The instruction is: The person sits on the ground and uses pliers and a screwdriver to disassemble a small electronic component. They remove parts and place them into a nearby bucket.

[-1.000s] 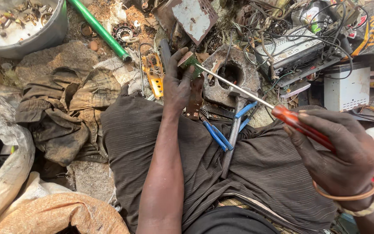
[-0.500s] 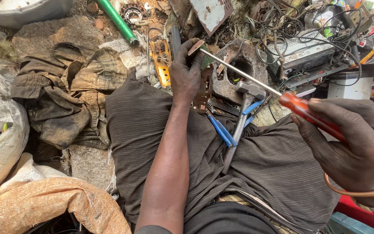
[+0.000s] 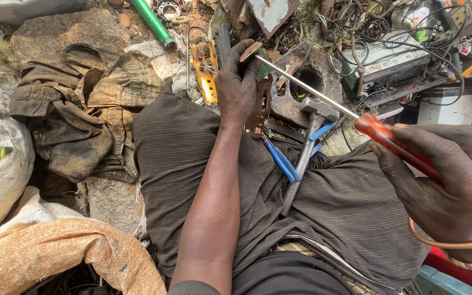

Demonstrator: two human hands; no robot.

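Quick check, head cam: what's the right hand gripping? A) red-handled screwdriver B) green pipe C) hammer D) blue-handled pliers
A: the right hand is closed around the red-handled screwdriver, whose long shaft runs up to the small green circuit board held in the left hand; the hammer and blue-handled pliers lie untouched on the lap.

Bare arms, no sleeves; dk pinstriped trousers (image 3: pixel 192 164); thin orange bangle (image 3: pixel 443 240) on rt wrist.

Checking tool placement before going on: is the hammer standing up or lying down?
Lying down. The hammer rests flat across the lap, head toward the scrap pile, handle slanting back beside the blue-handled pliers.
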